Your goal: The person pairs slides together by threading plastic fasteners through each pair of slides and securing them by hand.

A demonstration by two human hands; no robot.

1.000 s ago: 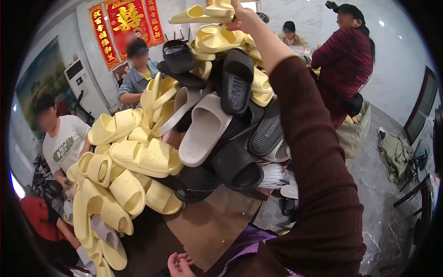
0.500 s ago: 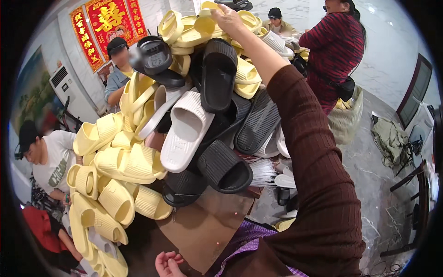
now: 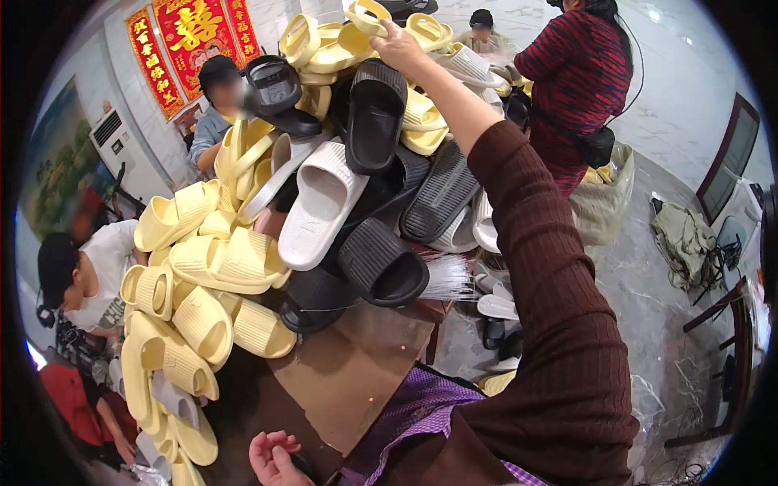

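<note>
My right hand (image 3: 400, 47) reaches to the top of a tall slipper heap, its fingers closed on the edge of a yellow slipper (image 3: 369, 16). Below that hand lie a black slipper (image 3: 376, 121) and a white slipper (image 3: 323, 202), with an upturned black sole (image 3: 440, 193) beside them. More yellow slippers (image 3: 223, 263) spill down the heap's left side. Low in the view, my left hand (image 3: 274, 460) hovers by the brown table edge, fingers loosely curled and apart, holding nothing.
A sheet of brown cardboard (image 3: 352, 377) covers the near tabletop. White plastic ties (image 3: 444, 278) stick out at the heap's right. Several people sit or stand around, one in a red-striped top (image 3: 575, 89) beside a large sack (image 3: 604, 211). Loose slippers (image 3: 496, 308) lie on the floor.
My right hand has tilted the yellow slipper up off the top of the heap. My left hand has shifted slightly left. The person in the striped top has turned away.
</note>
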